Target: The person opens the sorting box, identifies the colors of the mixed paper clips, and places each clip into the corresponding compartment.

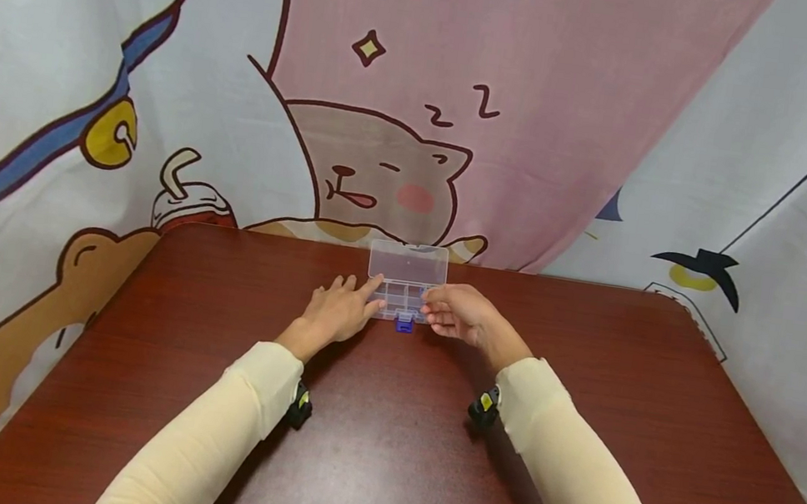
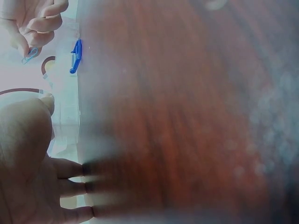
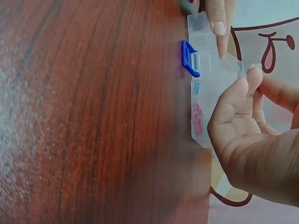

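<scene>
A clear plastic compartment box sits at the far side of the table, its transparent lid raised and its blue latch facing the person. My left hand rests at the box's left side with fingers spread and mostly straight, thumb and index touching it. Over the box's right part, my right hand pinches a blue paper clip between thumb and fingertips. Pink paper clips and a small blue piece show through the box wall in the right wrist view.
The reddish-brown wooden table ends just behind the box. A curtain printed with cartoon animals hangs along its back and sides. Wrist cameras sit below both sleeves.
</scene>
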### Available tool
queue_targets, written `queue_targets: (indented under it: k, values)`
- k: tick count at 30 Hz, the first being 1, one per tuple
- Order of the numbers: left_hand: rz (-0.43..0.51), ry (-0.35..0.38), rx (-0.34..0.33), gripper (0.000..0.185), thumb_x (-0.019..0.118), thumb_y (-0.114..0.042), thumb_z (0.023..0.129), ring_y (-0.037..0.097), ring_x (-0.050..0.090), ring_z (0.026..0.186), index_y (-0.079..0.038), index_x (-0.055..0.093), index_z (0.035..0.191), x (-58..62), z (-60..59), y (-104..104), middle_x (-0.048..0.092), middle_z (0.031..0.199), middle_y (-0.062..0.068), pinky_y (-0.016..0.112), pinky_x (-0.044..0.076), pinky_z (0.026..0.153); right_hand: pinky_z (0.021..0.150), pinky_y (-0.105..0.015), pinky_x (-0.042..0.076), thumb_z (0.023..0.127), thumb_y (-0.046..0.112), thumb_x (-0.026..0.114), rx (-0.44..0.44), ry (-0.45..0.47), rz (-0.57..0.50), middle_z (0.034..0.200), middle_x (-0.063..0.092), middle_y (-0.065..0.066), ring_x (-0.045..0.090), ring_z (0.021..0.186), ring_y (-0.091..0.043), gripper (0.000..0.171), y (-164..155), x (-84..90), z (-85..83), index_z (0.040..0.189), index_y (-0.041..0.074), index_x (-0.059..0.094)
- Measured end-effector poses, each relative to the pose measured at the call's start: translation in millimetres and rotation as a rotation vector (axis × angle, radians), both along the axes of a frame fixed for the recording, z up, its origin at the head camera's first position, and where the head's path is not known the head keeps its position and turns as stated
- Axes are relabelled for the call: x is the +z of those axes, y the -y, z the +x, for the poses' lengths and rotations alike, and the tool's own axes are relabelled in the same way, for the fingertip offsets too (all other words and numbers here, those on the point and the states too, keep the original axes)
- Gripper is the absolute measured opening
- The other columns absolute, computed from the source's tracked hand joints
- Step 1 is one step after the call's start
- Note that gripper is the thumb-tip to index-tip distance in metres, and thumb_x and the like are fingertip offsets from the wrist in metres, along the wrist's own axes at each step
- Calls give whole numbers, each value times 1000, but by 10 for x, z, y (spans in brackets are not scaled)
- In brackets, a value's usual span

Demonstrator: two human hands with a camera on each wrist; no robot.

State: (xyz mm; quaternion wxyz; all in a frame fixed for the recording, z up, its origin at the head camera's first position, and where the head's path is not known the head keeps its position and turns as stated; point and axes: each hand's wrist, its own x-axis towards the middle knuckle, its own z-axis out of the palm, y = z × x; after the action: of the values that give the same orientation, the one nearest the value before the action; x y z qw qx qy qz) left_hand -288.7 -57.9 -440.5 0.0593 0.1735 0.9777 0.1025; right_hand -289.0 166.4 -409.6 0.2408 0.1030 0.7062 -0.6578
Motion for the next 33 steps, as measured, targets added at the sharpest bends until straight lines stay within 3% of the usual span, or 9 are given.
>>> queue_targets:
  k: [7, 33]
  values:
    - [1, 3, -5, 60, 28, -57, 102, 40, 31, 142, -31, 21, 156, 16, 0, -9, 35, 154, 20, 62, 31, 107, 60, -23, 50, 95, 17, 59, 11, -3, 7, 74, 65, 2, 58, 58, -8, 41, -29, 19, 13, 131, -1, 51]
    - [22, 17, -5, 60, 28, -55, 103, 41, 28, 143, -30, 19, 157, 0, 4, 10, 33, 155, 21, 64, 28, 107, 60, -23, 52, 95, 19, 61, 42, -25, 24, 74, 65, 4, 59, 59, -6, 43, -255, 11, 127, 131, -2, 51]
